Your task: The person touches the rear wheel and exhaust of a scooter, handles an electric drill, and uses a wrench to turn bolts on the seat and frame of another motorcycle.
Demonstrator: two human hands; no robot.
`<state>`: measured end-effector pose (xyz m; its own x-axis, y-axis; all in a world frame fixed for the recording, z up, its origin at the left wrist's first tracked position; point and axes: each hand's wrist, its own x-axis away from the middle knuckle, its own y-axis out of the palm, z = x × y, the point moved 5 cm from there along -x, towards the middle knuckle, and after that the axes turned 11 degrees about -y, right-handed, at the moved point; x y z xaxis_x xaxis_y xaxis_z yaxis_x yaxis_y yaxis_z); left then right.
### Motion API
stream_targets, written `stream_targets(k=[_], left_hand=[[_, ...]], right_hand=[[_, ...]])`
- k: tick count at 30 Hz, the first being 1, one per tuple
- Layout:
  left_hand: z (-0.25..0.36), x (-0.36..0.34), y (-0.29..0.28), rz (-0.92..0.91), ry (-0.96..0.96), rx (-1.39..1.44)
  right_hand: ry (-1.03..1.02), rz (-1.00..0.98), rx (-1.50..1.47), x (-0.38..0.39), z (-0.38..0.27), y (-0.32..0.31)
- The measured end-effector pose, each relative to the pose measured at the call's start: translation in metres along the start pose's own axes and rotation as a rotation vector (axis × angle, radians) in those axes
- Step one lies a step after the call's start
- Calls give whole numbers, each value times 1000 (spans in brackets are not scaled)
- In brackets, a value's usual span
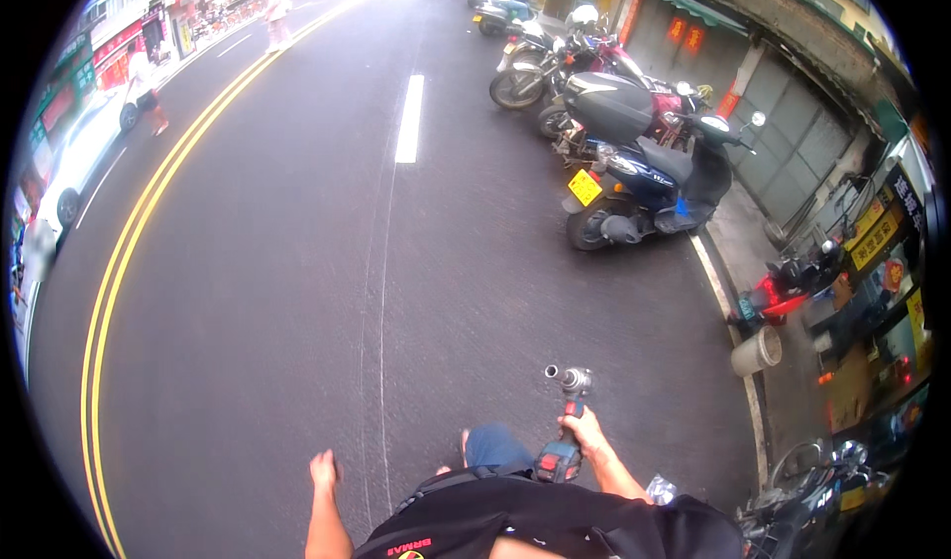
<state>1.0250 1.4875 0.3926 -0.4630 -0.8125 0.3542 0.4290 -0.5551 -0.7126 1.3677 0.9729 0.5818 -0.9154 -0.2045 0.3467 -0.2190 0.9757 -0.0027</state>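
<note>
Gripping the cordless impact wrench [572, 407] by its handle, R hand [588, 434] held it out front over asphalt rd [287, 292]; L hand [324, 469] hung well apart, couldn't tell if wide or narrow.

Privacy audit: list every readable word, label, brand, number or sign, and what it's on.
Locations only; wording not transcribed.
Black garment: red lettering, legible.
Black shop sign: pale characters.
Yellow shop signs: dark characters.
Red paper signs on the grey shutter: small characters.
Yellow plate on the dark scooter: too blurred.
Left-side storefronts: too small.
Power tool in the right hand: none I can make out.
</note>
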Motion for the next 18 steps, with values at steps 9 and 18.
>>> stream_targets(k=[9,18], left_hand=[[320,-245,16,-209,-307,446],[162,-336,68,-264,-663,764]], right_hand=[[-44,4,62,-271,-63,81],[-54,-45,30,-540,-178,195]])
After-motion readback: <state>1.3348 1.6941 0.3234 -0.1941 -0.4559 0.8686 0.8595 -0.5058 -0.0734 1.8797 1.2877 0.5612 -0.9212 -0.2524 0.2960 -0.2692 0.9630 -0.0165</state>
